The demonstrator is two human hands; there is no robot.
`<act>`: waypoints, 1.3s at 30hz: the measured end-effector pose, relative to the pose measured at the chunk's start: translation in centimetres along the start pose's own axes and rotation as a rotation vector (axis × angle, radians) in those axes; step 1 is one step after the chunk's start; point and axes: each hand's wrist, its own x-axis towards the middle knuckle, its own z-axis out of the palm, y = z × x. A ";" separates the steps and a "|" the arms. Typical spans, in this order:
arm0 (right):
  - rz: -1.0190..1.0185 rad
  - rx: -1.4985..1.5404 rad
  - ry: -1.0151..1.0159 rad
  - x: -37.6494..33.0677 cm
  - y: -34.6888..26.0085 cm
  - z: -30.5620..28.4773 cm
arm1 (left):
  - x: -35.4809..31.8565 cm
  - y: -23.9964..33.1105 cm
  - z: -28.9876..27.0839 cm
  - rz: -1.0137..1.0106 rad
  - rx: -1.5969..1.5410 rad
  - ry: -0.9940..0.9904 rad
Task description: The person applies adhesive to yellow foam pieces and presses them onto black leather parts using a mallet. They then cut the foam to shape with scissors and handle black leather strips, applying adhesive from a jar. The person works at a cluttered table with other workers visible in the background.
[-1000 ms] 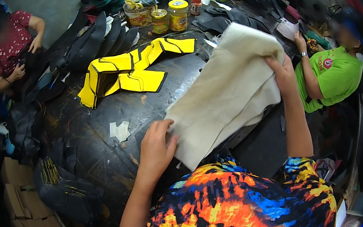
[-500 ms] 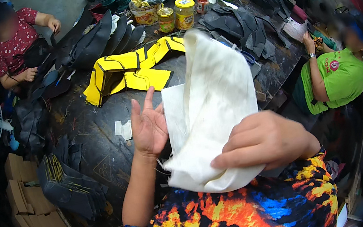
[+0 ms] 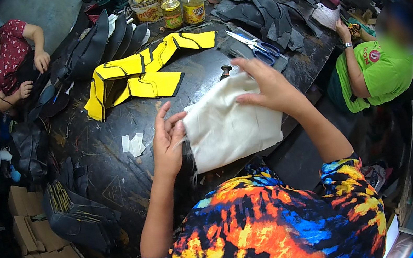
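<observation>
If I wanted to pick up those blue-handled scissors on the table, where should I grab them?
Probably by the blue handle loops of the scissors, coming from above on the side toward the person in green. They lie flat on the dark table with the blades pointing away to the far left, so the loops are the safe, blunt end.

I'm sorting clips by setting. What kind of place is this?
Probably a small sewing or bag-making workshop: cut yellow panels, stacked dark pieces and scissors cover a shared worktable.

Bright tie-dye shirt [image 3: 262, 226], short sleeves.
</observation>
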 end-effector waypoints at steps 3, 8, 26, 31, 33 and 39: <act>-0.155 -0.261 0.211 -0.7 -0.5 0.7 | -1.4 0.6 -0.6 -0.011 0.198 0.138; -0.187 -0.232 -0.393 -5.5 -4.0 4.3 | -3.0 1.5 -1.2 -0.210 0.163 -0.016; 0.626 0.752 -0.390 -13.4 4.1 -5.5 | -4.0 5.1 -2.2 -0.120 -0.198 0.053; 1.088 0.705 -0.375 -23.0 14.0 -5.0 | -5.1 4.1 -5.3 0.004 -0.076 0.249; 1.178 0.506 -0.356 -27.7 18.4 -1.9 | -5.9 3.7 -6.3 0.023 -0.070 0.311; 1.125 -0.424 -0.305 -34.0 24.5 3.1 | -8.3 2.9 -10.1 0.064 0.060 0.493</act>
